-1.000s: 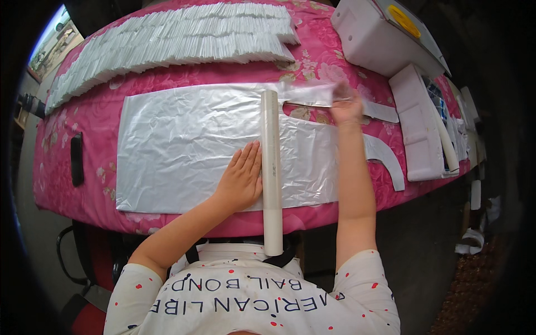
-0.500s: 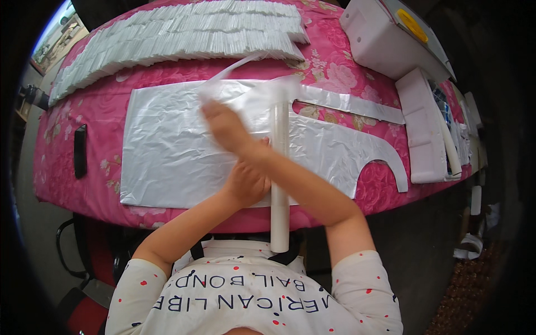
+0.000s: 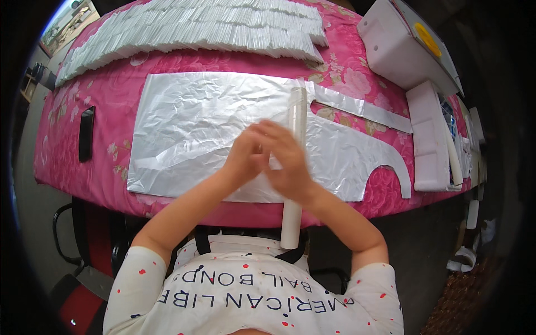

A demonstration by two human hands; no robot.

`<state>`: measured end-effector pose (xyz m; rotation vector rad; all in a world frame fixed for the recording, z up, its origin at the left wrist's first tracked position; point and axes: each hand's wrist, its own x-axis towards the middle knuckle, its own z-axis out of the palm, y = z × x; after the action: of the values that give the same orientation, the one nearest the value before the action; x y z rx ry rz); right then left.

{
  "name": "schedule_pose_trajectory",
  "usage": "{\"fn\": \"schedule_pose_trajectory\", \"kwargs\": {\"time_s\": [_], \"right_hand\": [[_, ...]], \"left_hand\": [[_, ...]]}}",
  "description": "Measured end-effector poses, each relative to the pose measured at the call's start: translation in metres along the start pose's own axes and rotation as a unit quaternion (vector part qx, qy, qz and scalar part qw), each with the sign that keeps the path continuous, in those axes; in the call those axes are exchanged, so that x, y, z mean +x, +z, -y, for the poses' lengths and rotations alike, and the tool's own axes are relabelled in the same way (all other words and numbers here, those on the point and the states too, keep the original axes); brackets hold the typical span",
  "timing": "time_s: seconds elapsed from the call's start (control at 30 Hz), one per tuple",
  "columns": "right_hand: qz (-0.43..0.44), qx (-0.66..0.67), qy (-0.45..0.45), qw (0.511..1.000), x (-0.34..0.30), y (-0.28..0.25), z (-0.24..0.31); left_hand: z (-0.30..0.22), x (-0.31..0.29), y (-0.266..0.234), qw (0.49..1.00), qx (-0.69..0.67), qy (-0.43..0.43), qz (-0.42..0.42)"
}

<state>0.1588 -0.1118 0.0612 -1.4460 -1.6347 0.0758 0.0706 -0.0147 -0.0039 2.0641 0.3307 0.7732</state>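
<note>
My left hand (image 3: 244, 155) and my right hand (image 3: 287, 166) meet over a flat silvery plastic sheet (image 3: 190, 117). The left fingers are curled closed. The right fingers are bent and pressed against the left ones, slightly blurred. Whatever lies between the fingertips is too small or hidden to make out. The sheet has a straight left end and strap-like cut-outs at its right, like an apron. A whitish roll (image 3: 291, 226) lies across it, partly covered by my right hand and wrist, its near end sticking out past the table edge.
Rows of folded white plastic packets (image 3: 195, 30) line the far side of the pink floral tablecloth (image 3: 120, 106). A black phone-like slab (image 3: 86, 134) lies at the left. White foam boxes (image 3: 385, 42) stand at the right. A red-black chair (image 3: 95, 240) is near left.
My right hand has come back rightward to meet my left hand. The translucent strip that trailed near it no longer shows. The view has shifted slightly, so the table things sit elsewhere.
</note>
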Motion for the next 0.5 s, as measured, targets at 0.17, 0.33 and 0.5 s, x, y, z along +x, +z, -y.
{"fn": "schedule_pose_trajectory", "kwargs": {"time_s": [0.17, 0.33, 0.5], "right_hand": [[0.124, -0.152, 0.047, 0.979, -0.058, -0.073, -0.026], [0.266, -0.193, 0.032, 0.944, -0.075, -0.075, -0.04], [0.278, -0.181, 0.005, 0.944, -0.045, -0.027, -0.039]], "left_hand": [[0.013, 0.068, 0.018, 0.935, -0.276, -0.219, -0.036], [0.022, 0.098, 0.016, 0.851, -0.335, -0.379, 0.14], [0.019, 0.1, -0.026, 0.985, 0.089, -0.144, -0.028]]}}
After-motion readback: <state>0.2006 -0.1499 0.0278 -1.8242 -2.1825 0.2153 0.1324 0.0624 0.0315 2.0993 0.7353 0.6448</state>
